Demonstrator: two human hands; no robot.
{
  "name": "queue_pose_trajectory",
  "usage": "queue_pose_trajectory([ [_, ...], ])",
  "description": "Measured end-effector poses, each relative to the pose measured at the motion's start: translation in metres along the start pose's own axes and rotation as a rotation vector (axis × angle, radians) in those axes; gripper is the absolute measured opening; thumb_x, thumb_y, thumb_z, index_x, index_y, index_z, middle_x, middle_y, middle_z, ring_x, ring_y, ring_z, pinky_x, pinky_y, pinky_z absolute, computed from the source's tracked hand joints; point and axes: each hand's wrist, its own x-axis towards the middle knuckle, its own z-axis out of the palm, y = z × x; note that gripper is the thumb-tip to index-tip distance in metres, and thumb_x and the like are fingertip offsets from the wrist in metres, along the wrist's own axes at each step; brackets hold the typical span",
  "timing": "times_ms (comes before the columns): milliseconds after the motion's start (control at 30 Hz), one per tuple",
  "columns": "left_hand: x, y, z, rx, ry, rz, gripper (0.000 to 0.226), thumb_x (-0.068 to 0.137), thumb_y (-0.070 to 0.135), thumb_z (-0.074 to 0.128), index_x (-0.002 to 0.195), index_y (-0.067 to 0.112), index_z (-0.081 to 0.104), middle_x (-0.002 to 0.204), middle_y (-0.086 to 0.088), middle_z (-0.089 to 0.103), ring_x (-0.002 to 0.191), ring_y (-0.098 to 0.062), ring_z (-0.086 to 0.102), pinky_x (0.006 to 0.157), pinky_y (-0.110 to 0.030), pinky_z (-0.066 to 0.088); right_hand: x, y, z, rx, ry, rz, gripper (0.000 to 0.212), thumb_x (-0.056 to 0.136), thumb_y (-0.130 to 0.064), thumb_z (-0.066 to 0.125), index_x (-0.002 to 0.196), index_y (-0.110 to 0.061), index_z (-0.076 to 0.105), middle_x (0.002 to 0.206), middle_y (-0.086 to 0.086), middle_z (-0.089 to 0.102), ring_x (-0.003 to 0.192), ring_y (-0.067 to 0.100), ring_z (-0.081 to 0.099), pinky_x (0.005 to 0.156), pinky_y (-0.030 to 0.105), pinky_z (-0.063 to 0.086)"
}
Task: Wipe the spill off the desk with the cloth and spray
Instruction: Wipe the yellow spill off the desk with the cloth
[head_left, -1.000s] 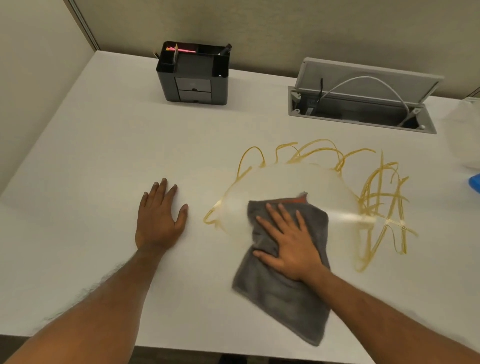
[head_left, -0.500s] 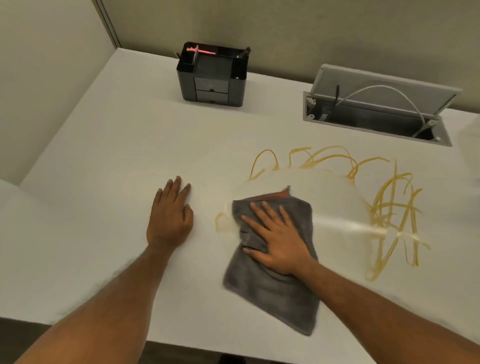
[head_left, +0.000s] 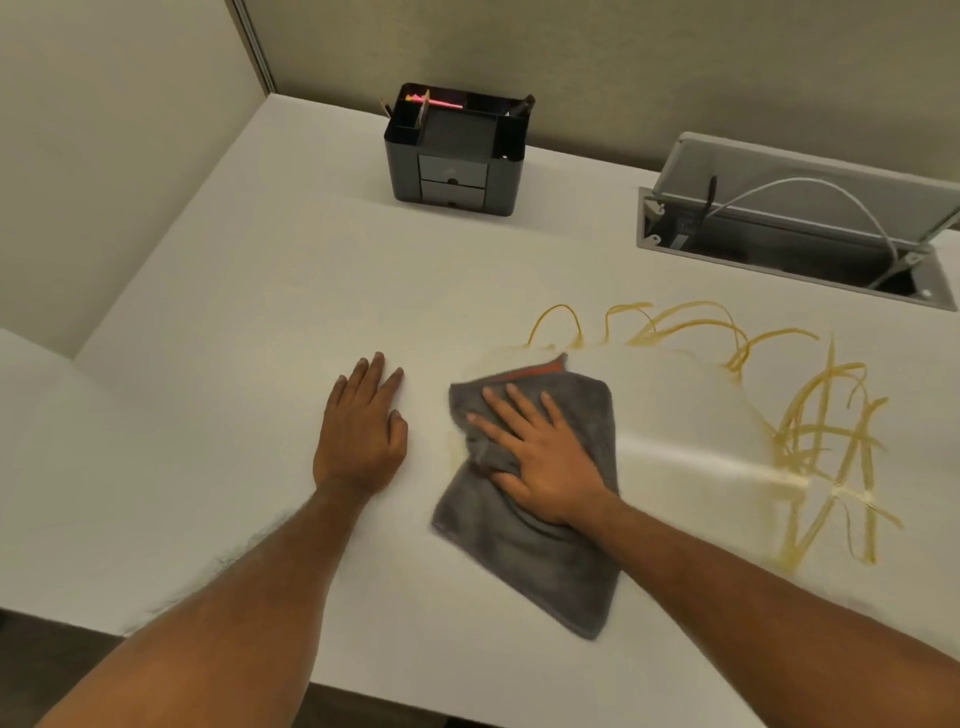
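Right hand (head_left: 540, 457) lies flat with fingers spread, pressing the grey cloth (head_left: 524, 551) onto the desk (head_left: 260, 312) beside the yellow spill (head_left: 810, 426); left hand (head_left: 361, 431) rests flat, holding nothing.

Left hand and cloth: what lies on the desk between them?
Head view: only a narrow strip of desk lies between left hand and cloth, with a faint yellow smear at the cloth's edge.

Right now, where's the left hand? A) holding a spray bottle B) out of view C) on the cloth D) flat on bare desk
D: the left hand lies flat on the desk, clear of the cloth that the right hand presses.
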Motion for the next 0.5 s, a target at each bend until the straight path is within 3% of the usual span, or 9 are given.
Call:
queue_pose_trajectory([
  [133, 0.0, 0.001, 0.0, -0.001, 0.004, -0.01, 0.061, 0.091, 0.031, 0.029, 0.148, 0.016, 0.044, 0.161, -0.006, 0.029, 0.151, -0.022, 0.023, 0.124, -0.039, 0.013, 0.0, 0.037, -0.01, 0.021, -0.002, 0.092, 0.064, 0.096, -0.054, 0.029, 0.157, -0.038, 0.015, 0.167, -0.01, 0.003, 0.154, 0.016, -0.002, 0.122, 0.054, 0.005],
  [300, 0.0, 0.002, 0.002, 0.008, 0.016, -0.008, 0.06, 0.097, 0.039, 0.024, 0.147, 0.015, 0.046, 0.16, -0.007, 0.032, 0.15, -0.023, 0.025, 0.123, -0.041, 0.016, 0.06, -0.002, -0.009, -0.042, 0.014, 0.267, 0.084, 0.088, -0.076, 0.022, 0.158, -0.031, 0.013, 0.167, 0.0, 0.001, 0.154, 0.028, -0.003, 0.121, 0.059, 0.001],
  [500, -0.001, 0.0, 0.0, -0.045, 0.008, -0.005, 0.065, 0.1, 0.05, 0.017, 0.148, 0.017, 0.046, 0.162, -0.004, 0.029, 0.151, -0.021, 0.021, 0.124, -0.039, 0.013, 0.008, -0.044, 0.007, -0.034, 0.005, -0.044, 0.079, 0.091, -0.072, 0.035, 0.158, -0.035, 0.014, 0.168, -0.003, 0.002, 0.154, 0.023, -0.004, 0.122, 0.055, 0.003],
])
